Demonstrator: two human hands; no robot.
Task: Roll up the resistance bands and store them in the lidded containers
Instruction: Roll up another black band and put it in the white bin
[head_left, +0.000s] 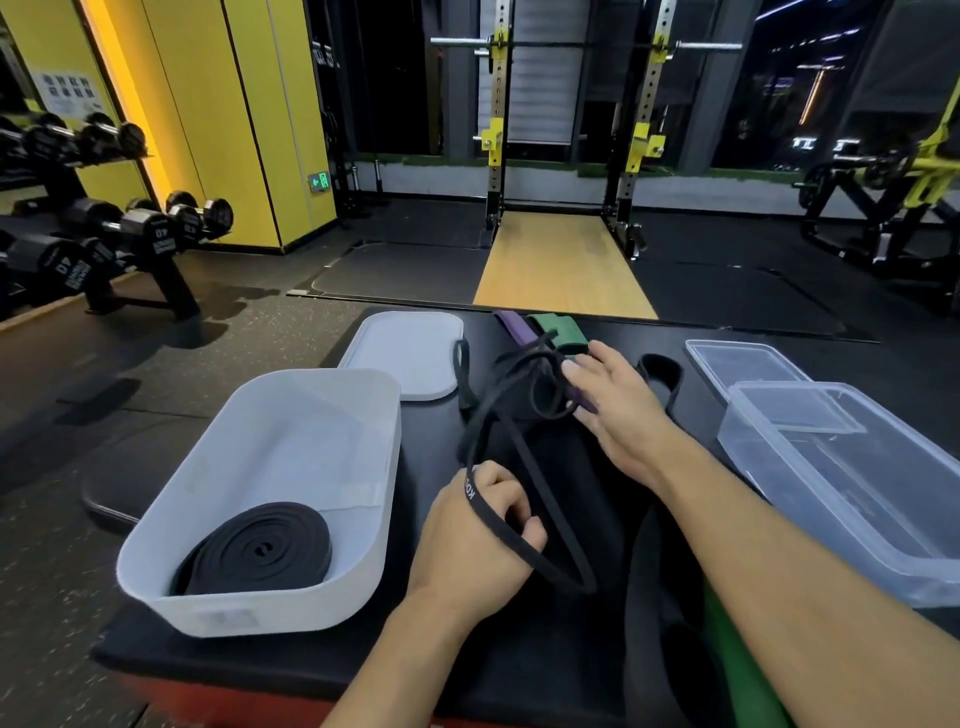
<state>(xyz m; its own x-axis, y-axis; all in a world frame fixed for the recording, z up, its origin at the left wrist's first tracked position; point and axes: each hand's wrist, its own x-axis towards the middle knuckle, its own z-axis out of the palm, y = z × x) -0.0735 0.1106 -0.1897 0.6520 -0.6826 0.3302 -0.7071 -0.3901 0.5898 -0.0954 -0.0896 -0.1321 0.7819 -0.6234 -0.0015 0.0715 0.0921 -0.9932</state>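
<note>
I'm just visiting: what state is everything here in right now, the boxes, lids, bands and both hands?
White container: open.
Rolled black band: coiled, inside the white container.
White lid: off, lying flat.
Clear container: open, looks empty.
Clear lid: off, lying behind it.
Thin black band: unrolled, tangled.
Purple band: unrolled.
Green band: unrolled.
Left hand: grips the thin black band.
Right hand: flat on the bands.

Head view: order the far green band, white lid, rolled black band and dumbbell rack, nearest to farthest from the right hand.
1. Far green band, just beyond the fingertips of the right hand.
2. White lid, farther left on the table.
3. Rolled black band, inside the white bin.
4. Dumbbell rack, on the floor, far left.
</note>
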